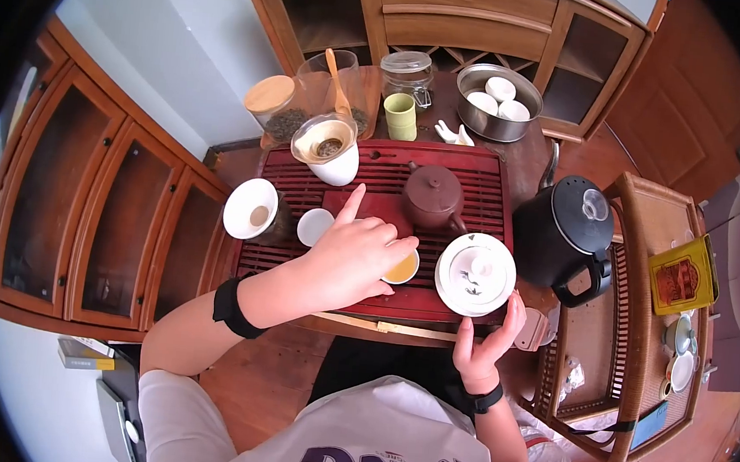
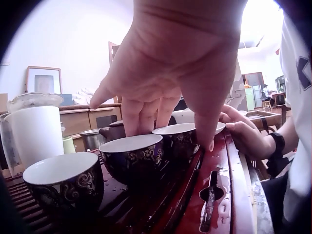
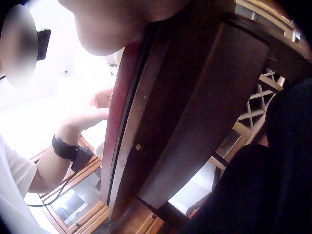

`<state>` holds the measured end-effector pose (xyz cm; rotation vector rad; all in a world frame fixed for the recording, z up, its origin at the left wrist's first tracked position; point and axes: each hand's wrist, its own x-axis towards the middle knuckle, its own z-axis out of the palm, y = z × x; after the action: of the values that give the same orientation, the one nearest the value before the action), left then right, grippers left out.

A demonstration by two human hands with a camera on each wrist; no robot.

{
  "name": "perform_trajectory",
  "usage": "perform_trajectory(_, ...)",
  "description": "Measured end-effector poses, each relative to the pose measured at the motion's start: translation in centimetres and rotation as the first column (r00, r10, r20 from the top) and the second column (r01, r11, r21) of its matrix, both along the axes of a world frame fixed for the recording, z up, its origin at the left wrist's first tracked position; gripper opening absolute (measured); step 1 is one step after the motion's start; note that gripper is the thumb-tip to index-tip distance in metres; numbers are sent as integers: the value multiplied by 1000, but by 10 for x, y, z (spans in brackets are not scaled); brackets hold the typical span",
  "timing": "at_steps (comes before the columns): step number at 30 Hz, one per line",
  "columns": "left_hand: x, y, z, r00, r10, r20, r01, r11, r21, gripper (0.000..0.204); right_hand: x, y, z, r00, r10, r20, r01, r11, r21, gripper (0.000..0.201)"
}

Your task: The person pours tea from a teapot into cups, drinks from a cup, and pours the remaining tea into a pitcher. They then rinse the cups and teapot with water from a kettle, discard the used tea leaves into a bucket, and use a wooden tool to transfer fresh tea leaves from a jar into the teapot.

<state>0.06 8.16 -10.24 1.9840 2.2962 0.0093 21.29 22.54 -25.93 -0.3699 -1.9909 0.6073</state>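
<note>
My left hand (image 1: 346, 259) reaches over the small cups, index finger extended, its other fingers and thumb spread above a cup of amber tea (image 1: 403, 268). In the left wrist view, the thumb of the left hand (image 2: 168, 73) hangs beside the farthest of three dark patterned cups (image 2: 131, 158); firm contact is unclear. A white lidded bowl (image 1: 476, 276) stands on a saucer at the tray's right front. Thumb and fingers of my right hand (image 1: 487, 349) are at the saucer's near edge. The right wrist view shows only part of the right hand (image 3: 114, 24), blurred.
The slatted red tray (image 1: 487, 184) also holds a brown teapot (image 1: 433, 197) and a white dripper with filter (image 1: 332, 154). A black kettle (image 1: 561, 233) stands to the right. Behind are jars, a green cup (image 1: 400, 117) and a metal pot (image 1: 497, 124); a white bowl (image 1: 250, 208) is left.
</note>
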Motion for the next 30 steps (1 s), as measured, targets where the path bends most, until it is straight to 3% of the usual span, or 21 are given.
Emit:
perform_trajectory(6, 1, 2, 15, 998, 34, 61, -36, 999, 26, 53, 2, 2, -9, 1000, 29, -10, -29, 1000, 8, 77)
perform_trajectory(10, -8, -4, 43, 926, 173, 337, -229, 964, 135, 47, 1, 3, -8, 999, 37, -16, -37, 999, 8, 77)
perform_trajectory(12, -19, -8, 57, 921, 186, 343, -266, 943, 202, 45, 0, 3, -8, 999, 43, -21, -43, 999, 5, 77)
perform_trajectory(14, -31, -11, 79, 861, 295, 415, -375, 918, 127, 46, 2, 3, -8, 999, 49, -21, -49, 999, 3, 77)
perform_trajectory(16, -48, -16, 86, 727, 326, 605, -477, 873, 103, 48, 0, 1, -6, 999, 20, -37, -21, 999, -25, 79)
perform_trajectory(18, -63, -20, 86, 697, 278, 661, -526, 824, 209, 41, 0, 1, -6, 999, 24, -41, -25, 1000, -18, 79)
perform_trajectory(22, -90, -25, 90, 722, 294, 626, -573, 761, 304, 50, 0, 1, -6, 999, 22, -44, -23, 1000, -20, 80)
perform_trajectory(30, -117, -28, 75, 664, 386, 641, -669, 690, 277, 47, 1, 2, -8, 997, 48, -52, -48, 999, -7, 78)
